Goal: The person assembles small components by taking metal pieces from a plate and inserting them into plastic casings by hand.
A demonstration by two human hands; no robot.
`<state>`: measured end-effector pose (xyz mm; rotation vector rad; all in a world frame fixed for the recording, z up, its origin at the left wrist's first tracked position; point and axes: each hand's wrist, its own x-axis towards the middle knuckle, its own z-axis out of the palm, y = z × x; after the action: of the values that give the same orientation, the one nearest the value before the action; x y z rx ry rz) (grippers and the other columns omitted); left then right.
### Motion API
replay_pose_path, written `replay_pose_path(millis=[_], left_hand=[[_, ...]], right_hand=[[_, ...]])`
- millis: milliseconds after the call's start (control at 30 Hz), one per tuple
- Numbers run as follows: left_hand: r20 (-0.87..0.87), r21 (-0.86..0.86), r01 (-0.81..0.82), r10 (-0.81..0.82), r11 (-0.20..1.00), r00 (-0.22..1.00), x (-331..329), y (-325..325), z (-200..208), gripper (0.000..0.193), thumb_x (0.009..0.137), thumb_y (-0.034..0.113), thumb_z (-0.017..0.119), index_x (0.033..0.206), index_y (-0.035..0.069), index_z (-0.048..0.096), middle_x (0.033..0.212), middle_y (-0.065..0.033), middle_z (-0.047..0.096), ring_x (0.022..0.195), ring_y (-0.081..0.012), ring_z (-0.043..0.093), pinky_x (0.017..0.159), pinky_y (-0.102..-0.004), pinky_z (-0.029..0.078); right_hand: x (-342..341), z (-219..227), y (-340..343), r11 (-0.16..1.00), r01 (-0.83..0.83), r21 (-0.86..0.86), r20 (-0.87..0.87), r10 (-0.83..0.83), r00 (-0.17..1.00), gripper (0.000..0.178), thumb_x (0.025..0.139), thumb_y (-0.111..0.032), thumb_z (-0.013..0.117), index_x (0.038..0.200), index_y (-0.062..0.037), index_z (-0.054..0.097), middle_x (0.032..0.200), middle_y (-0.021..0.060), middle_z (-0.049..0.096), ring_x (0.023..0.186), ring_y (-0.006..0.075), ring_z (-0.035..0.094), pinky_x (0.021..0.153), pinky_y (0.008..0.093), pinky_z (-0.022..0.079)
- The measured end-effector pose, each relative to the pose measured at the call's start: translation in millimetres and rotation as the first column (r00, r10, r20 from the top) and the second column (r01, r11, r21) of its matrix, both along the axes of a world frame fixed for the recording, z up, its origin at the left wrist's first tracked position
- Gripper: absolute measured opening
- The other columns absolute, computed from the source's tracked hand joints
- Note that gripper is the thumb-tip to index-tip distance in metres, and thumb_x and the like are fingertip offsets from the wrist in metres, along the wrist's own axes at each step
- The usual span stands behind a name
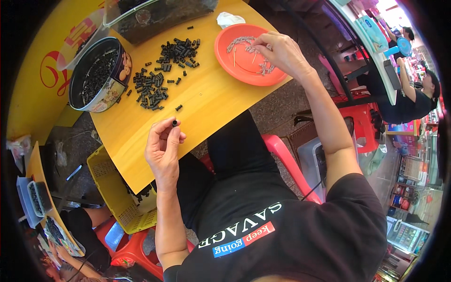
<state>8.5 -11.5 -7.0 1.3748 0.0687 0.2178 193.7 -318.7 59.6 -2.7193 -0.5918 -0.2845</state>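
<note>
My left hand (163, 146) is raised at the table's near edge. Its thumb and fingertips pinch a small black plastic tube (174, 123), open end facing up. My right hand (283, 52) reaches over a shallow red plate (225, 60), fingertips pinched together low above it; whatever they hold is too small to make out. Small silvery metal pieces (240, 41) lie in a curved line on the plate, along with a thin tan stick (234, 58). Loose black plastic tubes (151, 89) are heaped on the yellow wooden table (211, 101), and a single black piece (179, 107) lies near my left hand.
A round tin (111, 96) full of black pieces stands at the table's left, beside a clear bin (164, 21). White tissue (230, 19) lies behind the plate. A yellow basket (101, 171) is below left. Other people sit at far right and lower left.
</note>
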Motion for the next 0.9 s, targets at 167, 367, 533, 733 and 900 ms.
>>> replay_pose_path(millis=[167, 367, 533, 733, 900], left_hand=[[-0.006, 0.013, 0.002, -0.002, 1.0, 1.0, 0.6, -1.3, 0.1, 0.021, 0.098, 0.002, 0.061, 0.118, 0.001, 0.063, 0.105, -0.0049, 0.063, 0.083, -0.0092, 0.061, 0.075, -0.0225, 0.05], [-0.007, 0.029, 0.0, 0.0, 1.0, 1.0, 0.3, -2.4, 1.7, 0.02, 0.098, 0.001, 0.06, 0.118, 0.0, 0.063, 0.105, -0.005, 0.063, 0.083, -0.0091, 0.061, 0.075, -0.0223, 0.05], [0.0, 0.043, 0.003, -0.003, 0.999, 1.0, 0.5, -3.1, 1.8, 0.02, 0.098, 0.0, 0.059, 0.117, 0.0, 0.063, 0.105, -0.0049, 0.062, 0.083, -0.0092, 0.06, 0.075, -0.0221, 0.05], [-0.023, 0.051, -0.003, 0.004, 0.999, 1.0, 0.4, -2.5, 2.6, 0.019, 0.097, -0.001, 0.059, 0.116, 0.0, 0.063, 0.105, -0.0049, 0.061, 0.082, -0.0094, 0.06, 0.075, -0.0224, 0.05], [0.002, 0.042, 0.006, -0.006, 0.999, 1.0, 1.0, -1.4, -1.1, 0.022, 0.098, 0.003, 0.061, 0.12, 0.0, 0.062, 0.107, -0.0073, 0.067, 0.083, -0.0098, 0.061, 0.075, -0.0229, 0.049]], right_hand=[[2.3, -10.1, -3.8, 0.996, -0.083, -0.035, 0.07, 0.085, 0.994, 0.018, 0.09, -0.015, 0.064, 0.104, -0.0064, 0.071, 0.098, 0.0138, 0.07, 0.085, 0.0306, 0.069, 0.079, 0.0389, 0.054], [3.5, -19.2, 14.1, 0.997, -0.077, 0.009, 0.011, 0.077, 0.997, 0.018, 0.092, -0.015, 0.063, 0.106, -0.0081, 0.072, 0.102, 0.0131, 0.067, 0.088, 0.0305, 0.068, 0.08, 0.0392, 0.053], [9.4, -25.9, 23.6, 0.995, -0.093, -0.042, 0.035, 0.095, 0.995, 0.017, 0.093, -0.017, 0.063, 0.106, -0.0107, 0.072, 0.103, 0.012, 0.066, 0.091, 0.0295, 0.067, 0.08, 0.0397, 0.052], [13.5, -26.1, 28.8, 0.995, -0.074, -0.063, -0.002, 0.074, 0.997, 0.017, 0.092, -0.022, 0.065, 0.104, -0.0115, 0.071, 0.102, 0.0112, 0.066, 0.094, 0.0288, 0.066, 0.082, 0.0395, 0.052], [23.1, -28.0, 27.7, 0.989, -0.077, -0.126, 0.02, 0.08, 0.997, 0.017, 0.091, -0.023, 0.066, 0.097, -0.0069, 0.068, 0.098, 0.0106, 0.066, 0.092, 0.0293, 0.067, 0.082, 0.0405, 0.052]])
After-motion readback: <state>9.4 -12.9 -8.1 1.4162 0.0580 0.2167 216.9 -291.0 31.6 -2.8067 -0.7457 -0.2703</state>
